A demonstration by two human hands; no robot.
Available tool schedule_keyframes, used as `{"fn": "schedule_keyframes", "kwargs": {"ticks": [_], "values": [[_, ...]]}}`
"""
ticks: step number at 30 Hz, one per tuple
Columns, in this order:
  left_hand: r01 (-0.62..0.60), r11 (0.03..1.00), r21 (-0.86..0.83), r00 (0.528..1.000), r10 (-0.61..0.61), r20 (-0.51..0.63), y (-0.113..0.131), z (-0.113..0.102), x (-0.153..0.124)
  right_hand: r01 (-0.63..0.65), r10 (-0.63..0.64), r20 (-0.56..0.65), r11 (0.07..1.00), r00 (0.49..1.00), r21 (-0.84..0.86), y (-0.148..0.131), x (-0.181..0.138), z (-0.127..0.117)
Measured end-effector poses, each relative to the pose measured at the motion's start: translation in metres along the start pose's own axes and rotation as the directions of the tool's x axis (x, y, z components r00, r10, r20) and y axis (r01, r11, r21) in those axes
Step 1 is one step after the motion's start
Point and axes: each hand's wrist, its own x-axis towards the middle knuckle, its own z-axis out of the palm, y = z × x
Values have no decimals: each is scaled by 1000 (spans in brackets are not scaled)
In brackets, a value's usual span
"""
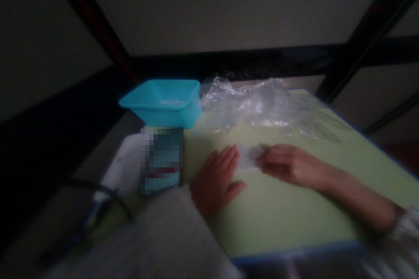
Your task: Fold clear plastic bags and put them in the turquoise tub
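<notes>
Head view was dim and blurry. The left hand lay flat, palm down, on the pale green counter with a blue edge, fingers stretched fwd and spread, so its grip was apart and held nothing. Its fingertips touched or overlapped the near-left edge of a small, thin, clear plastic piece lying flat on the counter betw. the 2 hands. The right hand came in from the right, forearm bare, w/ a striped cuff at the wrist. Its fingers were drawn together at the right edge of that clear piece and seemed pinched on it, though blur made the pinch hard to confirm.

Behind the hands, toward the far side of the counter, sat a crumpled heap of clear plastic film, apart from both hands. Just left of the heap stood a turquoise rectangular plastic tub, resting on top of a teal and white box-like item w/ pixelated front; what that item was couldn't be told. The box stood just left of the left hand, near but not touching. A white cloth or sleeve covered the near-left corner, running up to the left wrist. A dark curved cable or strap lay across the white area at left. Dark frame bars ran behind the counter.
</notes>
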Motion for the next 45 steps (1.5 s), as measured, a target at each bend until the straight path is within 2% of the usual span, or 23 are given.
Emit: {"fn": "schedule_keyframes", "kwargs": {"ticks": [7, 14, 25, 29, 33, 36, 38, 41, 43, 45], "values": [[0, 1000, 21, 1000, 0, 7, 1, -1, 0, 29, -27, 29, 997, 999, -75, 0, -1, 2], [-12, 1000, 2, 999, 12, -37, 0, 0, 0, 59, -53, 55, 992, 997, -108, -1, 0, 2], [-13, 1000, 24, 1000, 13, 1, -1, -1, 0, 65, -57, 67, 990, 996, -123, -3, 0, 6], [-3, 1000, -4, 1000, 3, -28, 0, -1, 0, 13, -9, 42, 996, 999, -86, -3, 0, 5], [-13, 998, -54, 995, 7, -104, -1, -1, 2, -55, 57, 45, 997, 997, -45, -3, 0, 2], [-20, 993, -119, 981, -3, -195, -3, 0, 5, -136, 134, 22, 986, 991, 96, -4, 0, 1], [-6, 983, -182, 967, -41, -253, -4, 0, 6, -215, 223, -4, 942, 975, 260, -5, 0, 1], [41, 944, -328, 946, -143, -291, -3, -2, 8, -329, 391, -17, 796, 920, 509, -8, 3, 1], [96, 884, -457, 940, -232, -252, -1, -4, 9, -387, 507, -1, 660, 862, 644, -9, 6, 2], [150, 785, -602, 938, -305, -164, 0, -6, 10, -437, 613, 57, 492, 788, 753, -9, 9, 3]]}}
